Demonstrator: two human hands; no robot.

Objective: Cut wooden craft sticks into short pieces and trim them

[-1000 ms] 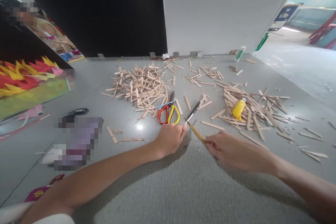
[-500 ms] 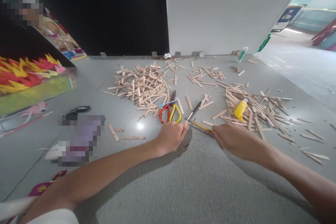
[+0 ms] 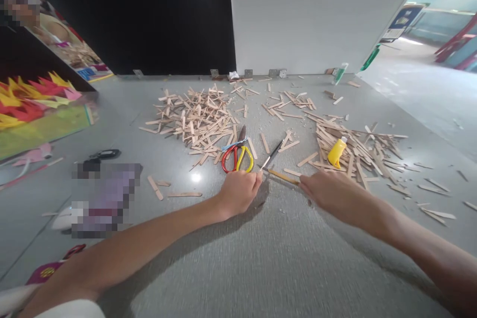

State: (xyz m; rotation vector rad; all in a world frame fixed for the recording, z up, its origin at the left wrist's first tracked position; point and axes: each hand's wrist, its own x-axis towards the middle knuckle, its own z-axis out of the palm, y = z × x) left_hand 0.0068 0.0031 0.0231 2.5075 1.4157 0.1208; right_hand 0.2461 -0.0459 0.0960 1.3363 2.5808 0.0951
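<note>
My left hand [image 3: 240, 191] is closed, its thumb and fingertips pinching the pale near end of a slender pale-and-black stick [image 3: 275, 153]. To its right, my right hand [image 3: 330, 189] is wrapped round a thin yellow-brown stick [image 3: 283, 177], whose exact kind I cannot make out. The two sticks come close together at their near ends; whether they touch is unclear. Just beyond my left hand lie scissors [image 3: 237, 158] with one red and one yellow handle loop. A yellow glue bottle [image 3: 337, 153] rests on wooden craft sticks beyond my right hand.
A heap of craft sticks [image 3: 203, 118] lies at the back left, and another pile [image 3: 331, 134] at the right. A black-and-white panel [image 3: 320, 20] stands behind. Colourful folded paper [image 3: 33, 97], a key [image 3: 106, 154] and a blurred purple item [image 3: 112, 198] are at left. Someone sits far left [image 3: 52, 27].
The whole view has shifted a little, so things appear slightly further left and higher. Both hands keep their grips, with hardly any movement relative to the floor.
</note>
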